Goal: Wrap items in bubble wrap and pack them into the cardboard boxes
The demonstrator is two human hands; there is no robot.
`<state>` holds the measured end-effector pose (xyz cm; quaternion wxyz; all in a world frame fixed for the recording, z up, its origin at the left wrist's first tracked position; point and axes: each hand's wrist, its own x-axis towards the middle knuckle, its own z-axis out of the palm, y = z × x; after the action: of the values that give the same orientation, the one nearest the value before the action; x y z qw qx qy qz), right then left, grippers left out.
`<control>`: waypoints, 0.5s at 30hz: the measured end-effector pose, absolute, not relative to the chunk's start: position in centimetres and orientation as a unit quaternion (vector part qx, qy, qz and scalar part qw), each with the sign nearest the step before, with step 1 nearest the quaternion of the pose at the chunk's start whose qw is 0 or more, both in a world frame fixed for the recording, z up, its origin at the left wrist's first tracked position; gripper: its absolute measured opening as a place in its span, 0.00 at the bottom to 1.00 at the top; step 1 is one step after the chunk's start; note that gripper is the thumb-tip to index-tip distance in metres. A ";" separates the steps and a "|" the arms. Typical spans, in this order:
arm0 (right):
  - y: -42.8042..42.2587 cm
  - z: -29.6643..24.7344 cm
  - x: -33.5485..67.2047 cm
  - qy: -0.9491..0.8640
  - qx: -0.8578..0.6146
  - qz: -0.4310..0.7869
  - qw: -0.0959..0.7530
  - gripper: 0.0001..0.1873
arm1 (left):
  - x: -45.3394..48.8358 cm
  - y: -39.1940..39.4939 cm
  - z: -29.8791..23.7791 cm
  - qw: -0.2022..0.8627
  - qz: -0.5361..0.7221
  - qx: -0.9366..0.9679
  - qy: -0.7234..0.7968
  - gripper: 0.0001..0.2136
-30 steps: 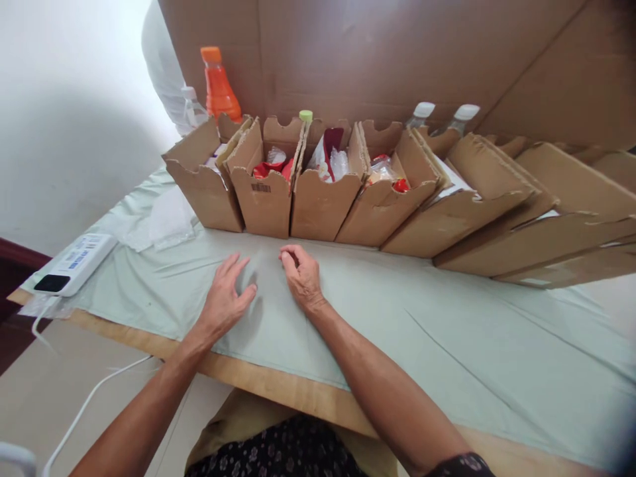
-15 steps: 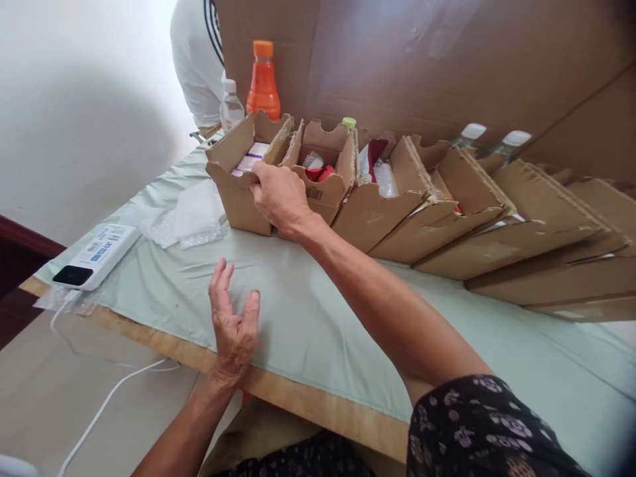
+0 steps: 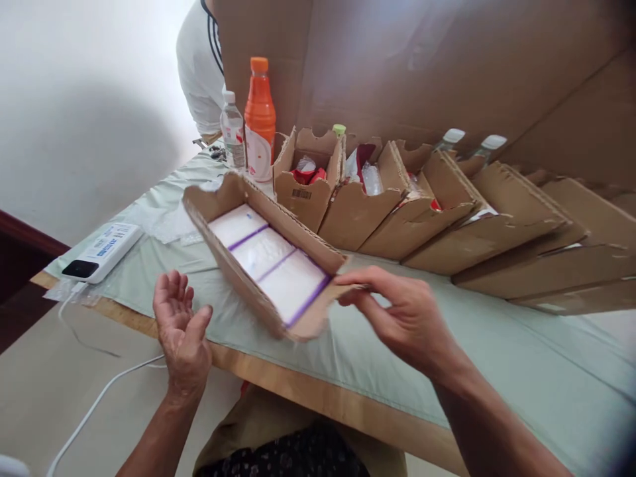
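Observation:
My right hand (image 3: 397,318) pinches the near end of a long cardboard box (image 3: 233,262) and holds it above the table, tilted toward me. Inside the box lie three white packets with purple edges (image 3: 263,255). My left hand (image 3: 181,328) hovers open, palm up, just left of and below the box, touching nothing. The box hangs in front of the row of cardboard boxes (image 3: 348,205) it stood in.
The row of boxes (image 3: 497,225) holds red and clear packets along the back. An orange bottle (image 3: 259,119) and a clear bottle (image 3: 232,129) stand behind. A white power strip (image 3: 102,250) lies at the left on the green cloth (image 3: 497,358). A person in white (image 3: 199,66) stands beyond.
My right hand has pulled the leftmost box out of the row and brought it toward me. My left hand has turned palm up and shifted left.

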<state>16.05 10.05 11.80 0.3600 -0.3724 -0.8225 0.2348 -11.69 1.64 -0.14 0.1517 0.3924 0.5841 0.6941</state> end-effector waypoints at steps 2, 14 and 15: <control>8.9 10.9 20.6 -0.753 -0.446 0.248 0.416 0.07 | -10.6 0.9 -0.1 0.202 0.679 0.418 0.569 0.37; 2.3 1.6 31.8 -0.632 -0.598 0.252 0.423 0.26 | 2.0 2.1 1.5 0.398 0.569 0.490 0.528 0.29; 3.0 1.3 31.9 -0.605 -0.605 0.249 0.454 0.25 | 2.6 3.3 1.8 0.397 0.563 0.510 0.515 0.30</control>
<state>31.88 3.03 1.34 0.4539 -0.6049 -0.6049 0.2495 2.64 3.34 1.85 0.3974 0.5098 0.5151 0.5629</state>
